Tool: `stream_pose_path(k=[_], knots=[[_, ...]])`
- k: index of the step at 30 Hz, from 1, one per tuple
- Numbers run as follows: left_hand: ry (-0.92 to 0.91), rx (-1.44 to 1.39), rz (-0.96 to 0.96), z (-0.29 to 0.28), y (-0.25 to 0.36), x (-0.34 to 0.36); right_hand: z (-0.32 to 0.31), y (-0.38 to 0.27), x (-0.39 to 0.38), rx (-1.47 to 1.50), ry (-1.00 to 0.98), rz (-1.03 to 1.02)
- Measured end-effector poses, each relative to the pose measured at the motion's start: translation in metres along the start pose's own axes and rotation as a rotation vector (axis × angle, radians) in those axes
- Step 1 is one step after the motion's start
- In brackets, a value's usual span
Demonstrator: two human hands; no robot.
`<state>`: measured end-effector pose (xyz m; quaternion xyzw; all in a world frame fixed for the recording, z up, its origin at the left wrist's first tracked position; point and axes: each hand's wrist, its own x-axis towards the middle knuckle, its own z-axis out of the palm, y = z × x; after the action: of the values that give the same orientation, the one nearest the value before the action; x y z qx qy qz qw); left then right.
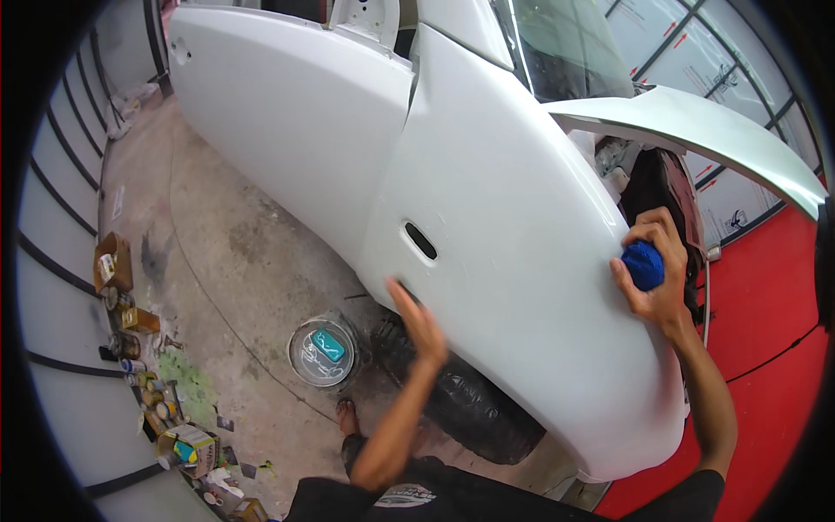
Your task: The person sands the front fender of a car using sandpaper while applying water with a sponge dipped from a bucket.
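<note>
A white car fender (522,287) fills the centre, with a small oval opening (420,240) in it and the white door (287,113) behind it at upper left. My right hand (654,265) grips a blue cloth pad (644,264) at the fender's right edge. My left hand (419,326), slightly blurred, has its fingers stretched out at the fender's lower edge; whether it touches the paint I cannot tell. Below it a black plastic-covered wheel (487,404) sits under the fender, beside a round lid (304,364) with a teal block (328,345) on it.
Cans (124,345) and boxes (113,261) line the left wall (56,304). A cable (228,317) crosses the concrete floor. A propped-up panel (731,139) juts out at upper right, above a red surface (757,409). My bare foot (348,418) stands near the lid.
</note>
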<state>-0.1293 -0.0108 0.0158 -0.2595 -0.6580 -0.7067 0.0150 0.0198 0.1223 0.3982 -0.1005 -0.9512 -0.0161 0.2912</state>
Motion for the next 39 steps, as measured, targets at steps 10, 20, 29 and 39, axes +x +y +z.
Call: stream_pose_path(k=[10, 20, 29, 39], knots=[[0.164, -0.304, -0.475, 0.018, -0.038, -0.022, 0.001, 0.0, 0.001, 0.01, -0.033, -0.018], [0.177, -0.563, -0.729, 0.012, -0.059, -0.019, 0.001, -0.002, -0.006, -0.015, -0.036, -0.035], [0.236, -0.494, -0.732, 0.01, -0.056, -0.007, 0.001, -0.001, -0.004, -0.015, -0.024, -0.036], [0.288, -0.454, -0.769, 0.013, -0.069, -0.003, 0.002, -0.002, -0.001, -0.029, -0.031, -0.004]])
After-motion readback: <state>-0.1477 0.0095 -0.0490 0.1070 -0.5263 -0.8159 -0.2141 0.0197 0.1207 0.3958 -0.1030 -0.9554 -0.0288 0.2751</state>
